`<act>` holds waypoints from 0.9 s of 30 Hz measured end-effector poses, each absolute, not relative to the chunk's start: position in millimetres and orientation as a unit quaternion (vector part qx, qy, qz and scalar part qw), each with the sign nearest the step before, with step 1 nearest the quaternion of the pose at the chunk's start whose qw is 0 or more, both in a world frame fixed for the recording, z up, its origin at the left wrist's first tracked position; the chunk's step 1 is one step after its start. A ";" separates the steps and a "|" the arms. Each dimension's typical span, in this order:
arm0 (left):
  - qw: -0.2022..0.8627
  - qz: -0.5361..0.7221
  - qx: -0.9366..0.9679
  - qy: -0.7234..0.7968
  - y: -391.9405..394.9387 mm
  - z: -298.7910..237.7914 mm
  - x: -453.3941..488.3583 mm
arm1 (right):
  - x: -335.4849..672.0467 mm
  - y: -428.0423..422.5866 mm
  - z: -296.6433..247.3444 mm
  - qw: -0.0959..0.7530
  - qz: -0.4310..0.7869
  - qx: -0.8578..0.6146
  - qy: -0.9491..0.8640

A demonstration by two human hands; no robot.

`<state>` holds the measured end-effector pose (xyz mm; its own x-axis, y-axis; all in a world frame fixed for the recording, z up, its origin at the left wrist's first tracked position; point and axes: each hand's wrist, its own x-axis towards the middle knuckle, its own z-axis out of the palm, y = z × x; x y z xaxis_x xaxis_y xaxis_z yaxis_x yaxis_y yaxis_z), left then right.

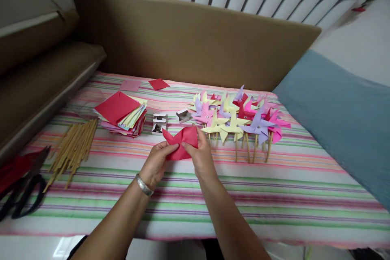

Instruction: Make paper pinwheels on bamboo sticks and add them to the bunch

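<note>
Between my two hands is a red paper sheet (185, 135), partly folded, with its corners bent in toward the middle. My left hand (159, 157) is closed on its left side, the thumb lying on the paper. On the other side my right hand (201, 152) grips it, thumb pressed near the centre and fingers behind. Just beyond the hands stand two small white boxes, one with tiny dark pieces inside (158, 129) and another open box (183, 116). Close by on the right lies a group of finished paper pinwheels (236, 124) on sticks, in yellow, purple, pink and red.
A stack of coloured paper squares (122, 109) lies left of the boxes. Wooden sticks (73, 146) and black-handled scissors (29, 191) are farther left. A red square (159, 84) sits at the back. Brown cushions (36, 89) and a brown panel (189, 40) border the striped cloth (274, 195).
</note>
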<state>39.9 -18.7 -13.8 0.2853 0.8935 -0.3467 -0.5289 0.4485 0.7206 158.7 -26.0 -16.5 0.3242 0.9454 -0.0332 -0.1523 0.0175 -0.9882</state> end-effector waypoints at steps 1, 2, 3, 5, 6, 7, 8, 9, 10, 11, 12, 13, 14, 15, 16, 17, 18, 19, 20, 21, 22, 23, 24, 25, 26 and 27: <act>0.766 0.466 0.242 0.371 -18.5 -13.5 39.5 | 156.9 -25.7 -17.5 0.616 0.453 -0.536 -0.359; 0.766 0.467 0.241 0.371 -18.4 -13.2 39.3 | 155.5 -25.5 -18.6 0.620 0.455 -0.534 -0.352; 0.765 0.468 0.240 0.372 -18.3 -13.2 39.1 | 154.3 -25.3 -19.7 0.623 0.454 -0.533 -0.348; 0.760 0.469 0.240 0.379 -17.9 -13.5 38.6 | 152.6 -25.2 -21.7 0.624 0.453 -0.534 -0.348; 0.758 0.469 0.240 0.384 -17.3 -13.8 38.1 | 152.3 -25.4 -22.4 0.621 0.455 -0.534 -0.351; 0.756 0.469 0.240 0.388 -16.4 -14.1 37.1 | 152.5 -25.7 -22.7 0.615 0.462 -0.532 -0.355; 0.754 0.470 0.240 0.392 -15.0 -14.1 35.6 | 153.3 -26.3 -22.4 0.604 0.472 -0.530 -0.363; 0.750 0.472 0.239 0.398 -13.2 -13.9 33.5 | 154.6 -27.2 -21.5 0.589 0.478 -0.533 -0.374; 0.744 0.476 0.238 0.403 -11.1 -13.4 30.6 | 156.5 -28.4 -19.8 0.573 0.476 -0.542 -0.388; 0.738 0.481 0.235 0.410 -8.7 -12.5 27.2 | 158.8 -29.9 -17.4 0.558 0.463 -0.555 -0.408; 0.732 0.487 0.230 0.418 -6.3 -11.2 23.4 | 161.2 -31.8 -14.3 0.547 0.435 -0.568 -0.435; 0.726 0.493 0.224 0.424 -3.9 -9.6 19.2 | 163.5 -33.9 -10.9 0.538 0.391 -0.576 -0.476; 0.721 0.499 0.216 0.429 -1.8 -7.9 15.1 | 165.4 -36.1 -7.4 0.528 0.336 -0.574 -0.528; 0.717 0.504 0.210 0.432 0.0 -6.2 11.1 | 166.7 -38.3 -4.3 0.513 0.280 -0.561 -0.586; 0.715 0.510 0.204 0.433 1.5 -4.8 7.6 | 167.0 -40.3 -1.9 0.488 0.231 -0.540 -0.646; 0.711 0.515 0.201 0.434 2.6 -3.8 4.7 | 166.4 -42.1 -0.4 0.456 0.192 -0.517 -0.699; 0.709 0.518 0.198 0.436 3.5 -3.3 2.4 | 164.9 -43.4 -0.1 0.422 0.164 -0.498 -0.740; 0.706 0.521 0.197 0.437 4.1 -3.2 0.8 | 162.8 -44.2 -1.0 0.393 0.148 -0.486 -0.766; 0.705 0.522 0.196 0.439 4.5 -3.6 -0.2 | 160.4 -44.5 -2.8 0.374 0.136 -0.482 -0.780; 0.704 0.523 0.196 0.438 4.8 -4.3 -0.6 | 158.1 -44.3 -5.0 0.367 0.126 -0.482 -0.785; 0.705 0.524 0.196 0.436 5.0 -5.1 -0.6 | 156.0 -43.8 -7.4 0.368 0.113 -0.485 -0.785; 0.706 0.525 0.197 0.432 5.2 -5.9 -0.3 | 154.6 -43.2 -9.5 0.374 0.101 -0.488 -0.782; 0.707 0.526 0.199 0.429 5.2 -6.4 0.1 | 153.9 -42.5 -10.9 0.382 0.092 -0.489 -0.779; 0.708 0.526 0.202 0.427 5.2 -6.5 0.6 | 153.9 -41.8 -11.6 0.389 0.085 -0.487 -0.777; 0.706 0.525 0.206 0.428 5.0 -6.3 1.2 | 154.5 -41.3 -11.7 0.393 0.083 -0.486 -0.776; 0.704 0.523 0.212 0.432 4.8 -5.7 1.7 | 155.6 -40.8 -11.3 0.395 0.084 -0.483 -0.777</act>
<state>1.7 4.8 -5.7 0.0807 0.9186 -0.3870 -0.5528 0.3643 0.7495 155.6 -40.8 -11.3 -0.2213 0.8167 0.5329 0.6837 0.5196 -0.5124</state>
